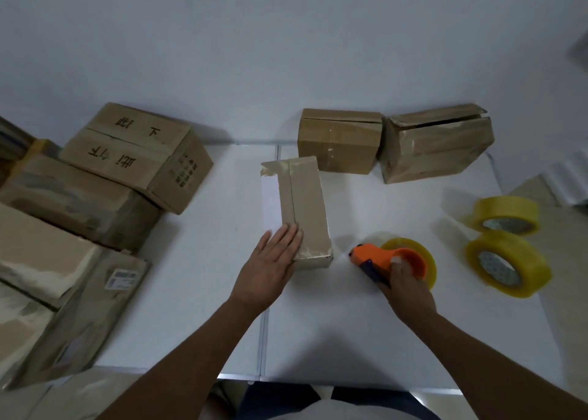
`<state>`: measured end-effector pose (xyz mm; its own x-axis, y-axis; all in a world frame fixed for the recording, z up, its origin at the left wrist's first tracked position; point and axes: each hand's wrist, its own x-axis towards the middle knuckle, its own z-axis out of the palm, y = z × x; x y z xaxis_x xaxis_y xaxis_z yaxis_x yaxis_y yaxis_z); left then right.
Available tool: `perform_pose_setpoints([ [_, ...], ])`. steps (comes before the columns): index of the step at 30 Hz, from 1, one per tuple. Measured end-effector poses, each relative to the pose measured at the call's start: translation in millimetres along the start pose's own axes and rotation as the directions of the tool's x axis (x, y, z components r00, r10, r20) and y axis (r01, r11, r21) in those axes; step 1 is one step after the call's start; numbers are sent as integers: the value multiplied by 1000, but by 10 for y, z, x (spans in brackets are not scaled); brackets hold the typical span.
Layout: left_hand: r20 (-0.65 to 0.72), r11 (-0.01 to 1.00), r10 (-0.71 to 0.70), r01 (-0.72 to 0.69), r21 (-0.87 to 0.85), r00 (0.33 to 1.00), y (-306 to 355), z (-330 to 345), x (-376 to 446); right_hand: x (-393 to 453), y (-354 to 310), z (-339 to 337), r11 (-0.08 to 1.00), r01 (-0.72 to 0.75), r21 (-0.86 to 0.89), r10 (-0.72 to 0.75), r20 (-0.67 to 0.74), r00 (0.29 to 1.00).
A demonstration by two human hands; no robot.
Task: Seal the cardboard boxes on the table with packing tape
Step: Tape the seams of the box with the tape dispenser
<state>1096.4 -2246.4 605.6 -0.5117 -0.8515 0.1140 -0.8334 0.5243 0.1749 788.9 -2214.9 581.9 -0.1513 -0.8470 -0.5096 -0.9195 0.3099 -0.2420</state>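
A long narrow cardboard box (307, 203) lies in the middle of the white table (334, 330), its top flaps closed along a centre seam. My left hand (273, 267) rests flat on its near left end, fingers straight. To the right of the box, my right hand (405, 284) grips an orange tape dispenser (386, 255) loaded with a yellowish tape roll (428, 260), held just above the table and apart from the box.
Two more cardboard boxes (337, 139) (436, 142) stand at the back of the table. Two spare yellow tape rolls (506, 212) (506, 263) lie at the right. A pile of larger boxes (136, 155) fills the left side. A wall rises behind.
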Motion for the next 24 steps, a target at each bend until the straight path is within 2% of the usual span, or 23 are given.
perform_pose_setpoints([
  [2,-5,1000,2,-2,19,1000,-3,12,31,12,12,-14,993,29,-111,-30,0,1000],
  [4,-6,1000,4,-4,23,1000,-13,20,63,10,25,-54,991,46,-123,-50,-30,998],
  [8,27,1000,-1,0,14,1000,-61,3,197,-4,31,-272,993,87,75,-74,-165,984],
  [11,84,999,-27,29,-22,996,-96,-40,379,-61,-17,-518,949,140,282,-64,-261,963],
  [16,127,998,-34,40,-46,991,-131,-83,555,-254,-156,-790,885,146,441,-7,-300,954],
  [19,132,973,-42,71,-221,990,-51,-227,598,-363,-239,-951,867,154,474,6,-319,948],
  [22,75,834,-132,152,-530,988,191,-531,680,-469,-338,-1097,860,181,477,-4,-348,937],
  [23,147,733,-217,261,-628,965,284,-650,712,-505,-373,-1132,857,188,479,-9,-351,936],
  [24,282,576,-310,415,-704,908,363,-759,751,-537,-408,-1158,853,198,484,-11,-362,932],
])
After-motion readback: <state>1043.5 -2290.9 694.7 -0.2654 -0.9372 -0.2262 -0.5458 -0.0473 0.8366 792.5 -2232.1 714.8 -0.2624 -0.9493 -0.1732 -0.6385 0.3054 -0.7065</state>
